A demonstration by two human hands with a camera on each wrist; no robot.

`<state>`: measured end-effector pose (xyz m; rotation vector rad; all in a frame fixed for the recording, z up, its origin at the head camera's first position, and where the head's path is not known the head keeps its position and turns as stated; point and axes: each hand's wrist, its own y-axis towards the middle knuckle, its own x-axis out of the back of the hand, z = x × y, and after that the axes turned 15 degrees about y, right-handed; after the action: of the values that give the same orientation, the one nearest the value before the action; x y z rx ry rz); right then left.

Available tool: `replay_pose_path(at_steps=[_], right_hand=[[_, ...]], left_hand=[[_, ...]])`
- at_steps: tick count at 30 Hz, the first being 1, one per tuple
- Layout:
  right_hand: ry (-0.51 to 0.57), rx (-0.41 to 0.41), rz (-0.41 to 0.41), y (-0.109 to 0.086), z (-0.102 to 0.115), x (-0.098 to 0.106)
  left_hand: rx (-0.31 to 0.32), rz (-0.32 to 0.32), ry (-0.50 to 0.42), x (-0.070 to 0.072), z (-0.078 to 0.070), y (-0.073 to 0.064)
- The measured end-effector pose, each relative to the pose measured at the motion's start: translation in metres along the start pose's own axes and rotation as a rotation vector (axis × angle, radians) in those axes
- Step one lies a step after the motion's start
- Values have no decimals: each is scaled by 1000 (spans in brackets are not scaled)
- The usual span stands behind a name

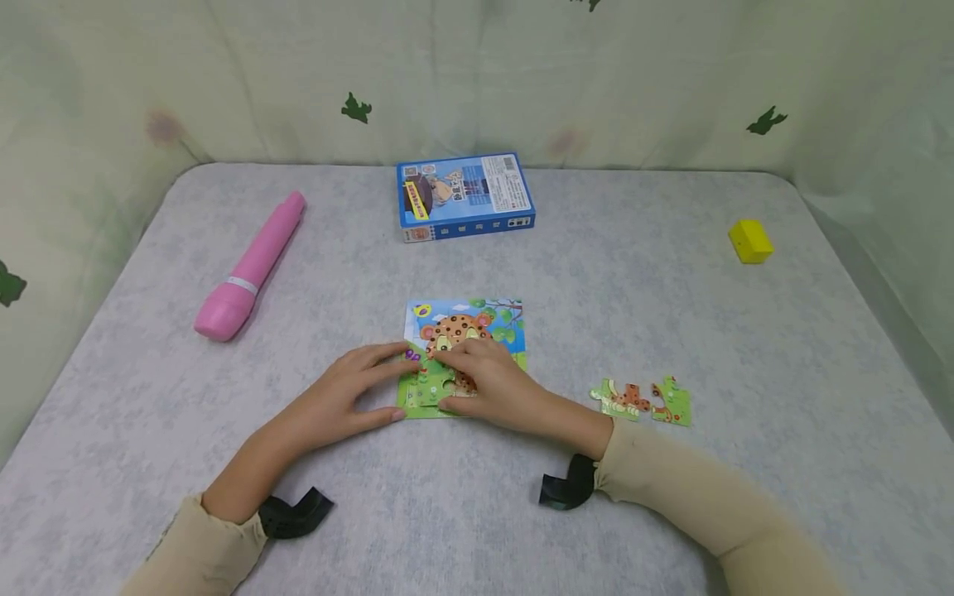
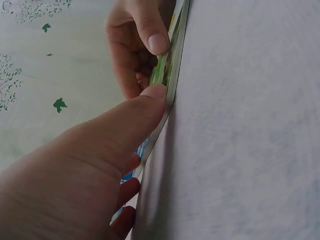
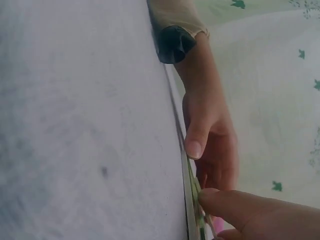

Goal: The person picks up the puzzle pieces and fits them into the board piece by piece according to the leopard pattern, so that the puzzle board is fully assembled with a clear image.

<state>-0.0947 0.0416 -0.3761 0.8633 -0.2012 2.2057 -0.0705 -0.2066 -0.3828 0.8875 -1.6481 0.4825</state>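
A square leopard jigsaw puzzle (image 1: 508, 333) lies flat at the middle of the table. My right hand (image 1: 498, 382) reaches over its lower right side and pinches a green puzzle piece (image 1: 431, 391) at the lower left of the picture. In the left wrist view, that piece (image 2: 159, 71) sits slightly tilted over the board's edge, by the right thumb. My left hand (image 1: 350, 392) rests along the puzzle's left edge, its fingers spread and fairly straight, with the thumb at the lower left corner. The hands hide part of the leopard's body.
Two loose puzzle pieces, one with leopard spots (image 1: 626, 400) and one mostly green (image 1: 675, 402), lie beside the right forearm. Behind the puzzle is a blue box (image 1: 465, 197). A pink microphone-shaped object (image 1: 257, 265) lies at left, a yellow block (image 1: 751, 241) at far right.
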Motion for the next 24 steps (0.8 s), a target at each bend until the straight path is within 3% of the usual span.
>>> replay_pose_path(at_steps=[7, 19, 24], right_hand=[[-46, -2, 11, 7, 2, -3], [-190, -16, 35, 9, 7, 0], [-160, -30, 78, 8, 5, 3]], left_hand=[[-72, -24, -11, -3, 2, -1], [-26, 10, -50, 0, -2, -2], [-11, 19, -41, 0, -3, -2]])
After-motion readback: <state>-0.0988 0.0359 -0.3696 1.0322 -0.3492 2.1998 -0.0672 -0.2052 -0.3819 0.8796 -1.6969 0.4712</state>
